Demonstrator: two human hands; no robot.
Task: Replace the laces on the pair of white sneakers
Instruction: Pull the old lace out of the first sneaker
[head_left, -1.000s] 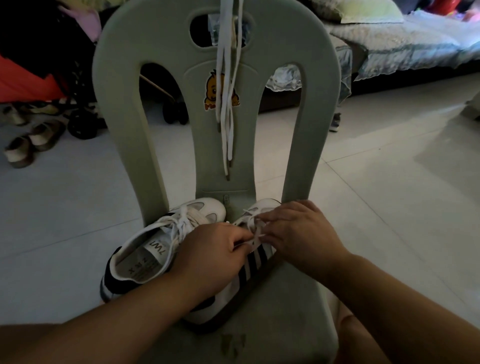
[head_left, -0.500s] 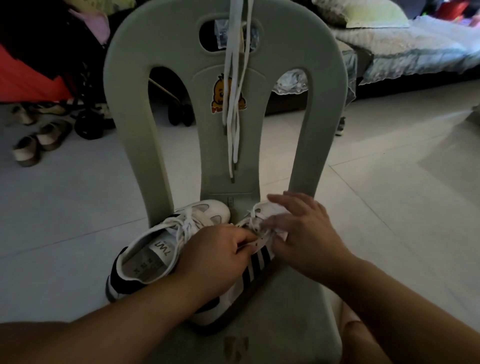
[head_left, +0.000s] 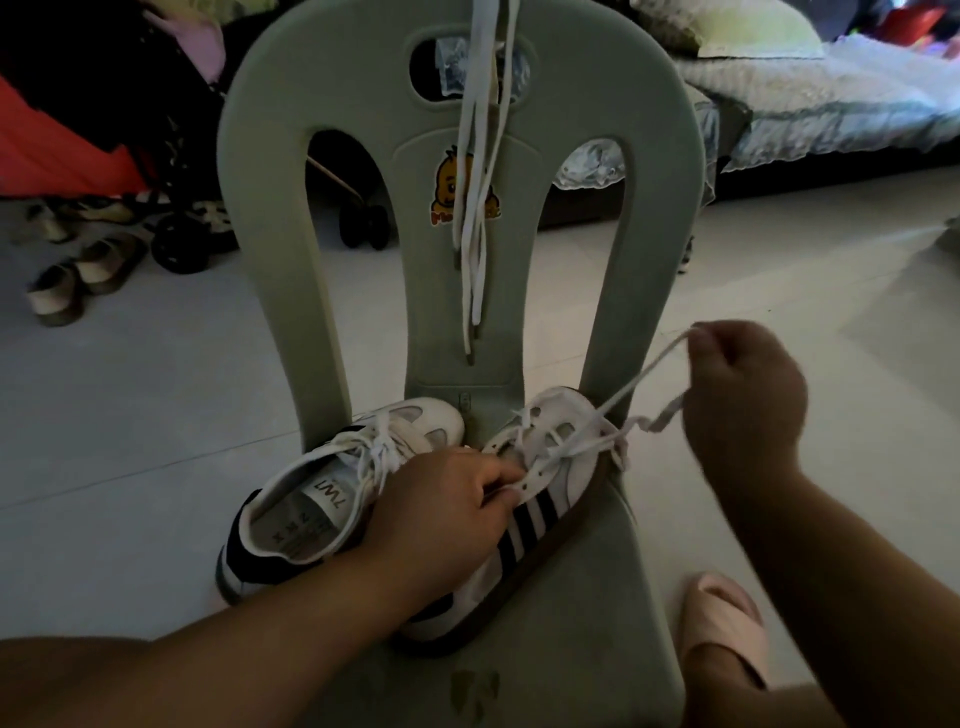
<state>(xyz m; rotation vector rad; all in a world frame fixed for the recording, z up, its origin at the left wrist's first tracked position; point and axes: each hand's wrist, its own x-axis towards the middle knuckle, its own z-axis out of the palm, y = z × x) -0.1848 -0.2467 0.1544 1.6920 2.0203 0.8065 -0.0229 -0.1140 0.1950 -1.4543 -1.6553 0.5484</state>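
Fingers of right hand pinch the white lace — it runs up right from the shoe.
Left hand grips striped sneaker — on chair seat.

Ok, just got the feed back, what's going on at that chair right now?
A person is unlacing the striped sneaker on the chair seat. The left hand grips it at the eyelet edge, while the right hand pinches its lace and draws it up and to the right, partly out of the eyelets. The second sneaker lies beside it, laced. Loose white laces hang down the chair's back.
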